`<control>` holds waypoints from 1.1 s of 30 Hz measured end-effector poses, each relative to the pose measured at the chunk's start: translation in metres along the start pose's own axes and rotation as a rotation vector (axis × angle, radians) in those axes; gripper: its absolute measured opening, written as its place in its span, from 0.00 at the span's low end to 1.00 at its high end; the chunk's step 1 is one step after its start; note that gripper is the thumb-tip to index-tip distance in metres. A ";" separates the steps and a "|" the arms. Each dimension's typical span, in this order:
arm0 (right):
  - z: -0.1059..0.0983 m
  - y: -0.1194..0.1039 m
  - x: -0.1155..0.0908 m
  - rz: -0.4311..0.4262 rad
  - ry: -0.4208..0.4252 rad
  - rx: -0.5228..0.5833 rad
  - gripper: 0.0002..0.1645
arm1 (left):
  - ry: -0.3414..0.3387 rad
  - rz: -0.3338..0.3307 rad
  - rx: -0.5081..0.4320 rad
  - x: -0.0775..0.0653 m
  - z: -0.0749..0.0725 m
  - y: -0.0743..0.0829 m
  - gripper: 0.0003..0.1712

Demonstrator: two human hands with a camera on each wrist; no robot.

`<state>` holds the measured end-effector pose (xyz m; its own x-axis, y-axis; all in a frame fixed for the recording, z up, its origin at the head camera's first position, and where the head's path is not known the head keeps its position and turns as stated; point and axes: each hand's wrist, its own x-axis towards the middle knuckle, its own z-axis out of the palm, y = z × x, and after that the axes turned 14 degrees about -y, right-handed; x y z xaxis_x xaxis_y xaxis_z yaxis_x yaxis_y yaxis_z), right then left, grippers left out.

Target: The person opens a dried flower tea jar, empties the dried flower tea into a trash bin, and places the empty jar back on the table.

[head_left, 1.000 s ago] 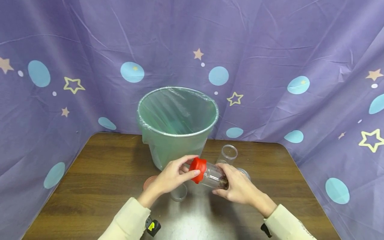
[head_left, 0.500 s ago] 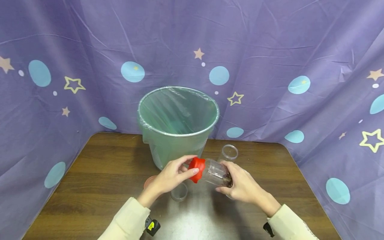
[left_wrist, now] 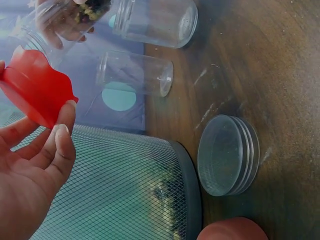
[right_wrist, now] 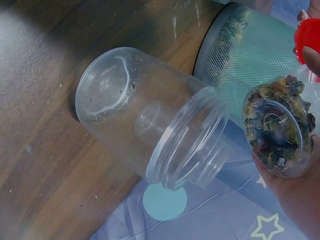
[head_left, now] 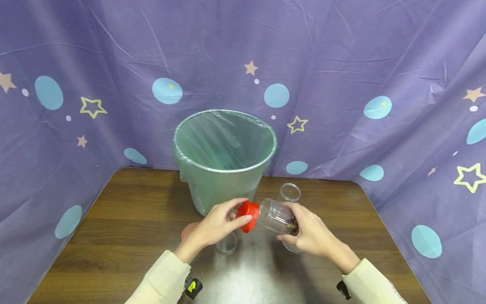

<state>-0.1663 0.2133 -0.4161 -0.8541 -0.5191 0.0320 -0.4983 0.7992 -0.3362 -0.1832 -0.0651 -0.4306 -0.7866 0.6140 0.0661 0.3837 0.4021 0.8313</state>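
My left hand (head_left: 218,220) pinches a red lid (head_left: 248,214) between thumb and fingers, above the table. To its right, my right hand (head_left: 309,232) grips the base of a clear plastic jar (head_left: 271,214), tilted with its mouth toward the lid. In the left wrist view the jar's threaded neck shows beside the lid's edge, uncovered. Dark and yellowish dried clumps (right_wrist: 257,107) lie at the bottom of the jar.
A mesh bin (head_left: 225,190) with a green liner stands behind the hands. Beyond the right hand are two clear open jars, one larger (right_wrist: 120,90) and one smaller (left_wrist: 135,72). A shallow clear round container (left_wrist: 225,155) and a reddish round piece (left_wrist: 234,230) lie near the bin.
The right hand has drawn the jar to the right, away from the red lid, and the jar's neck has come into sight. The left hand has hardly moved.
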 end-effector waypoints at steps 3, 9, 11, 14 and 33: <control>-0.002 0.001 -0.001 0.001 0.007 -0.007 0.48 | 0.004 -0.002 0.020 0.000 0.000 -0.001 0.32; -0.005 0.002 -0.003 0.009 0.009 -0.013 0.50 | 0.013 -0.025 0.118 0.001 0.001 -0.003 0.33; -0.006 0.002 -0.003 0.011 0.009 -0.012 0.50 | 0.018 -0.035 0.162 0.001 0.001 -0.004 0.34; -0.008 0.002 -0.003 0.015 0.010 -0.011 0.51 | 0.033 -0.043 0.215 0.002 0.003 -0.004 0.33; -0.008 0.006 -0.005 0.007 0.029 -0.018 0.50 | 0.045 -0.151 0.399 0.012 0.028 -0.018 0.35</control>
<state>-0.1663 0.2231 -0.4113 -0.8615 -0.5046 0.0571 -0.4946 0.8084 -0.3192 -0.1855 -0.0458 -0.4601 -0.8651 0.5015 -0.0086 0.4129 0.7219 0.5553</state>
